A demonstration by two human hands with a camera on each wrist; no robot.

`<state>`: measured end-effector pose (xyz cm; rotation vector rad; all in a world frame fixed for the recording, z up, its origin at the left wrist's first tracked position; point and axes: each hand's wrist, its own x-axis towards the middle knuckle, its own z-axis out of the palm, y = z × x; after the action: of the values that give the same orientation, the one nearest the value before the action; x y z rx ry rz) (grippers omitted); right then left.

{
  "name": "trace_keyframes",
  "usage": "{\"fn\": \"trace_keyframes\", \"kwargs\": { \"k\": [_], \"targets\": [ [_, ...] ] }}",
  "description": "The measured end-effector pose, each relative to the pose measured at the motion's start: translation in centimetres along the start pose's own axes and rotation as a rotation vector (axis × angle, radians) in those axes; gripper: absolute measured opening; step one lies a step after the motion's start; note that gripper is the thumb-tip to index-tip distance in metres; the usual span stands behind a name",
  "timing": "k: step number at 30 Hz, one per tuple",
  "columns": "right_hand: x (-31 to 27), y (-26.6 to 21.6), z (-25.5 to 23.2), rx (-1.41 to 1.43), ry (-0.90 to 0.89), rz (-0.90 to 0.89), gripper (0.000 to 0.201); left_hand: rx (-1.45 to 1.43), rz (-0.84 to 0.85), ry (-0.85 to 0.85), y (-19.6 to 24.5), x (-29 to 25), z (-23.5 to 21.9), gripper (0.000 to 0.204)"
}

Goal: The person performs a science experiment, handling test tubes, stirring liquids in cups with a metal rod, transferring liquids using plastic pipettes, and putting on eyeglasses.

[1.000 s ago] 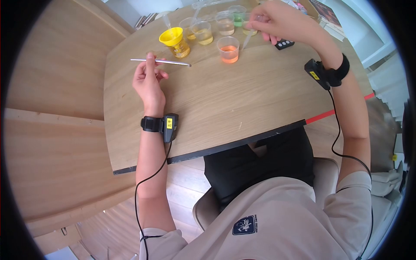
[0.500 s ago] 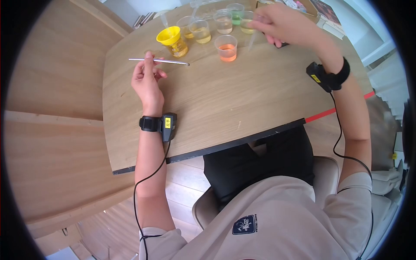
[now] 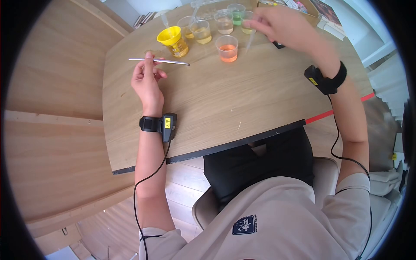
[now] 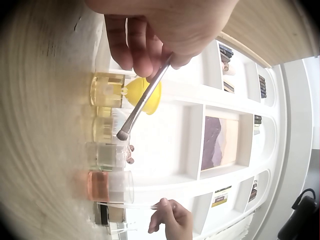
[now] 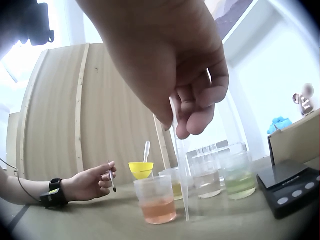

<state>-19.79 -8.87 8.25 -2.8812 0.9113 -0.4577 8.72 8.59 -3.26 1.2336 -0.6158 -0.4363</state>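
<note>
Dropper (image 3: 250, 41) hangs tip-down just right of the orange cup (image 3: 227, 48), tip low over the bench (image 3: 195, 104) and outside the rim. Can't tell whether it touches wood or has liquid in it. Right hand (image 3: 284, 27) pinches it up high between thumb and fingers, other fingers loosely curled — likely to keep the hand over the cup tops and the stem near vertical.

Left hand (image 3: 148, 82) pinches a slim metal tool (image 3: 169, 62) between thumb and fingers, head pointing right, raised off the bench. Looks parked out of the way to me.

Orange cup sits nearest of the cups, probably for easy reach. Yellow funnel (image 3: 170, 35) sits in the mouth of a beaker (image 3: 178, 50) at left, which holds it up. Pale yellow cup (image 3: 202, 35), clear-looking cup (image 3: 225, 26) and green cup (image 3: 237, 18) bunch behind. Black scale (image 5: 292, 187) is right of the cups, below the right hand.

Room: far side is tight, cups close together, so a sideways swing of the dropper could clip a rim. Near half of the bench is bare wood out to the black edge strip (image 3: 216, 149) — pulling back toward the person looks safest.
</note>
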Motion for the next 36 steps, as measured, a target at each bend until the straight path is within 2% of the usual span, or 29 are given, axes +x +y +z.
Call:
{"fn": "trace_keyframes", "kwargs": {
  "k": [1, 2, 4, 7, 11, 16, 20, 28, 32, 35, 36],
  "targets": [
    [-0.1, -0.5, 0.6, 0.146, -0.031, 0.065, 0.038, 0.001, 0.003, -0.001, 0.0, 0.0, 0.0, 0.028],
    [-0.1, 0.0, 1.3, 0.146, -0.03, 0.066, 0.038, 0.001, 0.003, -0.003, 0.0, 0.0, 0.0, 0.028],
    [0.2, 0.9, 2.2, 0.087, 0.118, -0.139, 0.04, 0.0, -0.003, -0.002, 0.1, 0.0, 0.0, 0.027],
    [0.1, 1.0, 2.5, 0.174, 0.124, -0.126, 0.029, -0.003, 0.003, 0.001, 0.1, 0.0, 0.0, 0.027],
    [-0.6, 1.3, 3.3, 0.34, 0.091, -0.074, 0.028, -0.009, 0.018, 0.009, 0.1, 0.0, -0.1, 0.027],
    [0.0, 2.6, 3.7, 0.42, 0.201, -0.049, 0.025, 0.01, 0.006, 0.018, 0.3, -0.3, 0.1, 0.028],
    [0.3, 2.3, 3.8, 0.435, 0.133, -0.007, 0.026, 0.06, -0.027, -0.012, 0.5, -0.3, 0.0, 0.029],
    [0.1, 3.3, 4.4, 0.528, 0.163, -0.104, 0.022, 0.037, -0.02, -0.006, 0.6, -0.5, 0.5, 0.027],
    [-0.8, 3.2, 4.0, 0.549, 0.113, -0.027, 0.02, 0.045, -0.014, -0.005, 0.2, -0.5, 0.3, 0.027],
    [-1.2, 2.7, 4.1, 0.491, 0.155, -0.047, 0.019, 0.06, 0.013, -0.029, 0.6, -0.6, 0.5, 0.027],
    [-1.3, 3.0, 4.3, 0.555, 0.106, -0.035, 0.018, 0.077, 0.01, -0.027, 0.7, -0.7, 0.5, 0.027]
  ]
}}
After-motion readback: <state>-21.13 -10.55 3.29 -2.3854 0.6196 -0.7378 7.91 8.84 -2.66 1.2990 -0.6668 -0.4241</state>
